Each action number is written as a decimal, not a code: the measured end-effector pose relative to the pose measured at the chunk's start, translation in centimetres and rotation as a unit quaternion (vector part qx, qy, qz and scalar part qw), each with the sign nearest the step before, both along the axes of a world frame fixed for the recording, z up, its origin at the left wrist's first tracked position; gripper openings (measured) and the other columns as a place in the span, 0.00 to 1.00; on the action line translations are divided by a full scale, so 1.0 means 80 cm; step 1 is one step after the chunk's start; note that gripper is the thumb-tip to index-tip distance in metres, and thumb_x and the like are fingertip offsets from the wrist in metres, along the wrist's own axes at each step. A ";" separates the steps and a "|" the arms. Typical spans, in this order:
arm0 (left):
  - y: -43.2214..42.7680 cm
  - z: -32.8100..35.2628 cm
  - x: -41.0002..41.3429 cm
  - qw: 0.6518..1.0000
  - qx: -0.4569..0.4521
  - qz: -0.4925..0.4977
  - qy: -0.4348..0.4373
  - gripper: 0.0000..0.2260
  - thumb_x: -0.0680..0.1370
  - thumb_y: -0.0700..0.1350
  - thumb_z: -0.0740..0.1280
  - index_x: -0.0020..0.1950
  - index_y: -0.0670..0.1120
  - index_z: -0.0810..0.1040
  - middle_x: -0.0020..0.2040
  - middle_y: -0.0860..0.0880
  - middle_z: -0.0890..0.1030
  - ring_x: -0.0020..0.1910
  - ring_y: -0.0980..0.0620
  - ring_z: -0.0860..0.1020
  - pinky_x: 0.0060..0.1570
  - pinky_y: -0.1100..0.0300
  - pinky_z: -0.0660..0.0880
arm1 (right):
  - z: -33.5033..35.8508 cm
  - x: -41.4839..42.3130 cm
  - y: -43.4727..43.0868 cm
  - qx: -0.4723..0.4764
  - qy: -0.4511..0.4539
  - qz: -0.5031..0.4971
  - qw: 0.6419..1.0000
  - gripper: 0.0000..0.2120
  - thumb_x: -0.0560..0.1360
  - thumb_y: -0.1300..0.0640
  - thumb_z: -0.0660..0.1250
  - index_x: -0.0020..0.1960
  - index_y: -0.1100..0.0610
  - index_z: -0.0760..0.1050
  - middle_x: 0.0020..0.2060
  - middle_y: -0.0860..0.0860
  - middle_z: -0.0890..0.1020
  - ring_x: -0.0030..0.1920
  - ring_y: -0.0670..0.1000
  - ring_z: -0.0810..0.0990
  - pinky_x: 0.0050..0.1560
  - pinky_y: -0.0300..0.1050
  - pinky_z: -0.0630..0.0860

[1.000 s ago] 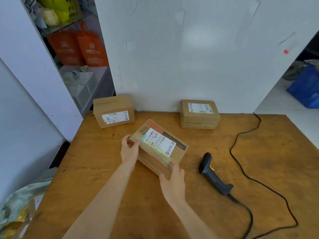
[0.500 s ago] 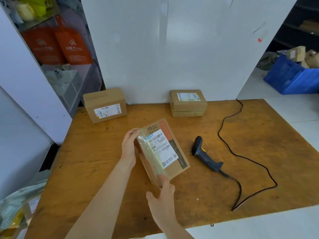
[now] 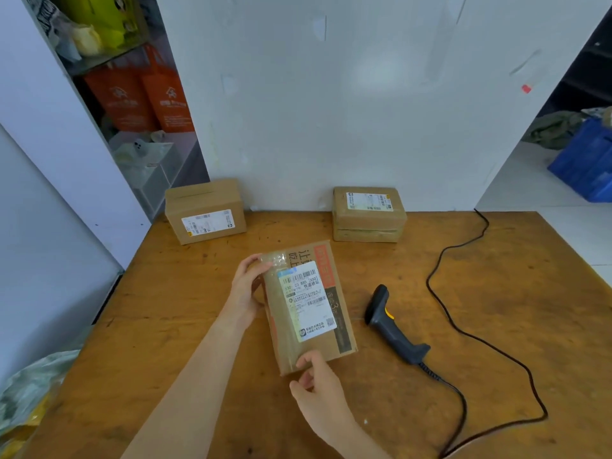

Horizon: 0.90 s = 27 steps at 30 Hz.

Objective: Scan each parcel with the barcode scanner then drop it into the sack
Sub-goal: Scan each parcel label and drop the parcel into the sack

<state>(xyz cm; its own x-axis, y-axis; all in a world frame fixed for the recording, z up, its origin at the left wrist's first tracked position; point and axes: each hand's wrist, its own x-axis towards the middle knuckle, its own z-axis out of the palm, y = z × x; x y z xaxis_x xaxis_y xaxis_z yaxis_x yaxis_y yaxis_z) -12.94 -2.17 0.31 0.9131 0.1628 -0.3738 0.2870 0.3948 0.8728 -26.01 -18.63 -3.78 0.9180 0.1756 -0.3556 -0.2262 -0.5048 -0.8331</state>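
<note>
1. Head view, the parcel: the parcel (image 3: 309, 306) is tilted up above the wooden table (image 3: 165, 326), label facing the camera. The left hand (image 3: 246, 288) grips its upper left edge, fingers curled over the top corner. The right hand (image 3: 316, 380) is nearly open, with only thumb and fingertips touching the near corner.
2. Head view, the tool: the barcode scanner (image 3: 392, 324) lies on the table just right of the parcel, untouched, its cable (image 3: 463, 332) looping away to the right.
3. Judged step: presenting the label for scanning. The left hand alone should hold the parcel steady, clear of the barcode, freeing the right hand for the scanner.
4. Head view, what waits: two more boxes, the left box (image 3: 205, 210) and the right box (image 3: 367, 213), stand against the wall. The sack (image 3: 29, 392) sits at the lower left, beside the table's edge.
</note>
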 end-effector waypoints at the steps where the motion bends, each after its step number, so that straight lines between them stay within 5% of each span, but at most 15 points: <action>1: 0.000 0.000 0.003 1.000 -0.003 0.008 0.000 0.09 0.70 0.48 0.72 0.48 0.56 0.77 0.50 0.51 0.79 0.49 0.50 0.74 0.48 0.48 0.72 | 0.000 0.005 -0.006 0.001 0.001 0.005 1.000 0.11 0.73 0.57 0.66 0.46 0.43 0.66 0.37 0.46 0.74 0.39 0.43 0.73 0.44 0.36 0.72; 5: -0.004 -0.003 0.014 0.999 -0.028 0.034 -0.002 0.07 0.70 0.48 0.73 0.43 0.55 0.76 0.44 0.50 0.79 0.40 0.51 0.73 0.36 0.57 0.69 | 0.000 0.021 -0.029 0.002 0.011 0.048 0.999 0.08 0.73 0.56 0.65 0.46 0.46 0.67 0.34 0.46 0.76 0.37 0.42 0.74 0.45 0.35 0.74; 9: -0.010 -0.005 0.020 0.998 -0.046 0.041 -0.013 0.08 0.66 0.48 0.75 0.40 0.55 0.77 0.40 0.51 0.80 0.40 0.51 0.73 0.39 0.56 0.68 | 0.002 0.036 -0.044 -0.011 0.015 0.091 0.996 0.09 0.73 0.54 0.66 0.46 0.45 0.67 0.39 0.48 0.81 0.44 0.44 0.77 0.46 0.34 0.72; 12: -0.016 -0.004 0.026 0.998 -0.034 0.047 -0.023 0.07 0.67 0.48 0.74 0.41 0.54 0.77 0.40 0.50 0.80 0.40 0.50 0.73 0.40 0.55 0.70 | 0.006 0.053 -0.063 0.010 0.072 0.154 0.985 0.07 0.72 0.53 0.67 0.46 0.44 0.69 0.43 0.47 0.81 0.41 0.42 0.77 0.43 0.32 0.73; 16: -0.018 -0.011 0.030 0.997 -0.025 0.072 -0.014 0.09 0.71 0.47 0.71 0.50 0.49 0.77 0.47 0.45 0.79 0.47 0.45 0.73 0.48 0.51 0.70 | -0.002 0.094 -0.127 -0.123 0.116 0.181 0.969 0.05 0.71 0.51 0.68 0.38 0.49 0.75 0.41 0.48 0.80 0.41 0.46 0.79 0.48 0.44 0.77; 20: -0.019 -0.016 0.027 0.996 -0.020 0.082 -0.003 0.22 0.70 0.50 0.72 0.61 0.43 0.75 0.55 0.40 0.77 0.53 0.43 0.72 0.56 0.46 0.69 | -0.036 0.124 -0.182 -0.380 -0.034 -0.018 0.924 0.23 0.72 0.45 0.68 0.60 0.55 0.66 0.55 0.53 0.72 0.59 0.56 0.73 0.52 0.50 0.73; 24: -0.022 -0.016 0.021 0.996 -0.018 0.082 0.002 0.34 0.65 0.54 0.73 0.67 0.40 0.72 0.60 0.39 0.77 0.56 0.42 0.74 0.66 0.42 0.68 | -0.064 0.148 -0.190 -0.403 -0.041 -0.038 0.914 0.36 0.70 0.39 0.68 0.70 0.49 0.56 0.63 0.54 0.66 0.65 0.58 0.65 0.60 0.57 0.69; 27: -0.022 -0.014 0.016 0.995 -0.012 0.095 0.019 0.36 0.61 0.57 0.73 0.66 0.42 0.74 0.58 0.41 0.79 0.53 0.45 0.76 0.58 0.47 0.74 | -0.079 0.162 -0.186 -0.403 -0.045 -0.022 0.914 0.34 0.71 0.39 0.68 0.70 0.51 0.59 0.62 0.54 0.68 0.64 0.58 0.67 0.58 0.57 0.70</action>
<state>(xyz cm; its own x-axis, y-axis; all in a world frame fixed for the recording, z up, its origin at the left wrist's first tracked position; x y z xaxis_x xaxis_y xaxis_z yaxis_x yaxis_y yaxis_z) -11.70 -3.97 -0.83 0.8524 0.3213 -0.4125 0.2374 0.4650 0.8529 -13.01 -33.53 -10.11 0.9499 -0.1475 -0.2754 -0.2092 -0.9550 -0.2102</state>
